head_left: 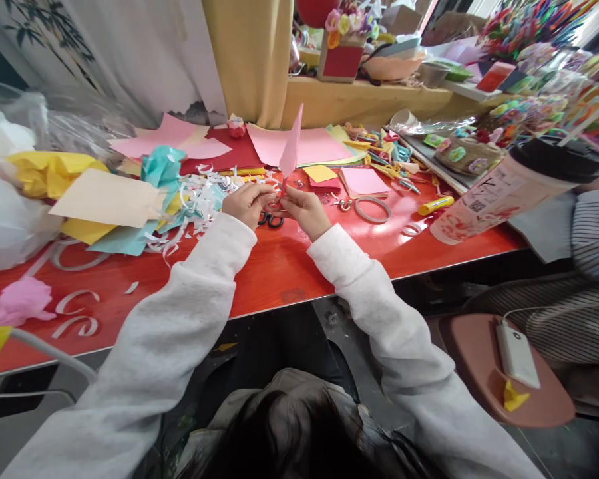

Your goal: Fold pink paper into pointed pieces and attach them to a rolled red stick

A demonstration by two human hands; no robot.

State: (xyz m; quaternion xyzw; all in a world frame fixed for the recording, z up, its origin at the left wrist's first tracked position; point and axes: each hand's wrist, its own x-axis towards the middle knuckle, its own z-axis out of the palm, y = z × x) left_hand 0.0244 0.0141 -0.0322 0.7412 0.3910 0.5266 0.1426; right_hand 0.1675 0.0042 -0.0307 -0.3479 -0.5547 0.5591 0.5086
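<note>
Over the red table, my left hand and my right hand meet with fingertips pinched together. Between them a pink folded paper stands upright, narrow and pointed at the top. Its lower end is partly hidden by my fingers, where something small and reddish also shows. Just below lie black-handled scissors, partly covered by my hands. Small yellow paper squares and a stack of pink paper squares lie right of my right hand. Curled white paper shreds are heaped left of my left hand.
A tall cup with a black lid stands at the right, near a roll of tape and a yellow glue stick. Crumpled yellow paper and plastic bags fill the left. Beside me at the right sits a person in striped clothes.
</note>
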